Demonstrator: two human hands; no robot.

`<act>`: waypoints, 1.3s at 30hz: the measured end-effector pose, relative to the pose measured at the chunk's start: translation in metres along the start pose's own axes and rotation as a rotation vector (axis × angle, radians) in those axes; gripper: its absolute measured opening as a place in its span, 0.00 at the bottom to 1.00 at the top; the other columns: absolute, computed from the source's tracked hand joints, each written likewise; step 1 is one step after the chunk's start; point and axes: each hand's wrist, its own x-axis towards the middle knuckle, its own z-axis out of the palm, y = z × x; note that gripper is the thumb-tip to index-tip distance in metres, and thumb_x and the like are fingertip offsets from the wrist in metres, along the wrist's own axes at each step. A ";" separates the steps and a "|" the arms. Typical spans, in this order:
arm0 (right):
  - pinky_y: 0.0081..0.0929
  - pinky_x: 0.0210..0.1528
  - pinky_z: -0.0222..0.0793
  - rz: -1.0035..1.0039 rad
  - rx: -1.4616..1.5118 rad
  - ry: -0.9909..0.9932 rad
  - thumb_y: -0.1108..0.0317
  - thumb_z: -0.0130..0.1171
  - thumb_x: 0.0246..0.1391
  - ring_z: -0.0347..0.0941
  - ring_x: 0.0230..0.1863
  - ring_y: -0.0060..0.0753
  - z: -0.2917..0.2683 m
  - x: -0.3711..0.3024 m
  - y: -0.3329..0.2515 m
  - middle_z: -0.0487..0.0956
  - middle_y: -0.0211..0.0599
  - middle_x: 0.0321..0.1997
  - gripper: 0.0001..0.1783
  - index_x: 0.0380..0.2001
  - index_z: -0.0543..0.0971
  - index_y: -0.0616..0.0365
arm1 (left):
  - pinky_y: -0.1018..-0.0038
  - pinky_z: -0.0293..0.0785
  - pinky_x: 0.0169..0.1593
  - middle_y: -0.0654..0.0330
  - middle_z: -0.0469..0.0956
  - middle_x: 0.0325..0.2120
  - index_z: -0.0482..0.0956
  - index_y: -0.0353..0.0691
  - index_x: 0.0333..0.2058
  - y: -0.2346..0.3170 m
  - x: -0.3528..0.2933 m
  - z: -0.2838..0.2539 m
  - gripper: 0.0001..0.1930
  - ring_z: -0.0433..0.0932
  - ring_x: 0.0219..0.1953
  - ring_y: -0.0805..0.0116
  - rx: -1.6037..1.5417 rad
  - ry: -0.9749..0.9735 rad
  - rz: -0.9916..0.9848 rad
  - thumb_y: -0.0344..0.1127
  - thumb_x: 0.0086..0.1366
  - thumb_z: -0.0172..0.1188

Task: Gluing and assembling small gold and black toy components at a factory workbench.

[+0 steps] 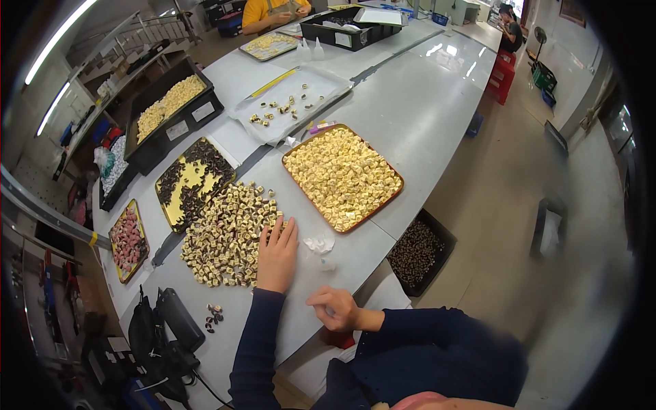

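Note:
My left hand (277, 258) lies with fingers stretched out on the right edge of a big loose pile of small cream-and-dark pieces (222, 236). My right hand (335, 309) is closed, fingers curled together, over the table's near edge; what it holds, if anything, is hidden. Crumpled white tissue (318, 244) lies between the hands and a tray (339, 231) full of small cream cubes (342, 174). Behind the pile, a yellow tray (184, 184) carries small dark pieces. A few loose dark and cream pieces (214, 316) sit at the near left.
At far left is a tray of pink pieces (128, 236). Black crates hold cream pieces (167, 106) and, on the floor, dark pieces (417, 253). A paper-lined tray (290, 102) is farther back. Black bags (160, 328) and a cable sit near left. A person in yellow (273, 15) works opposite.

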 end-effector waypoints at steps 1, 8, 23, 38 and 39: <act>0.25 0.24 0.69 0.000 0.000 0.002 0.88 0.50 0.37 0.73 0.23 0.38 0.000 0.000 0.000 0.75 0.41 0.27 0.15 0.31 0.72 0.61 | 0.59 0.54 0.60 0.60 0.67 0.54 0.71 0.34 0.48 -0.002 0.000 0.001 0.18 0.60 0.60 0.61 0.000 -0.001 0.001 0.32 0.60 0.50; 0.25 0.24 0.69 -0.001 0.010 -0.007 0.88 0.50 0.37 0.73 0.22 0.38 0.000 -0.001 0.000 0.75 0.41 0.26 0.15 0.32 0.72 0.61 | 0.61 0.51 0.61 0.60 0.65 0.55 0.69 0.34 0.51 -0.004 -0.003 -0.001 0.19 0.58 0.60 0.59 0.009 -0.037 -0.031 0.33 0.60 0.51; 0.31 0.47 0.64 0.091 -0.325 0.259 0.80 0.57 0.40 0.65 0.46 0.42 -0.038 0.002 -0.005 0.65 0.51 0.49 0.26 0.46 0.63 0.63 | 0.60 0.52 0.60 0.51 0.63 0.56 0.68 0.32 0.51 -0.009 -0.151 -0.128 0.18 0.57 0.60 0.50 0.145 0.265 -0.777 0.27 0.61 0.48; 0.33 0.45 0.66 0.361 -0.328 0.073 0.74 0.60 0.45 0.70 0.44 0.47 -0.026 0.017 0.002 0.73 0.45 0.42 0.21 0.46 0.71 0.59 | 0.64 0.63 0.52 0.54 0.71 0.45 0.76 0.32 0.38 0.006 -0.216 -0.092 0.11 0.67 0.49 0.54 0.075 0.421 -1.095 0.24 0.53 0.57; 0.30 0.43 0.67 0.348 -0.347 0.083 0.75 0.60 0.45 0.71 0.40 0.43 -0.025 0.018 0.001 0.74 0.44 0.41 0.20 0.45 0.71 0.59 | 0.64 0.64 0.52 0.54 0.71 0.44 0.76 0.32 0.37 0.008 -0.217 -0.089 0.11 0.68 0.47 0.54 0.050 0.431 -1.086 0.24 0.53 0.58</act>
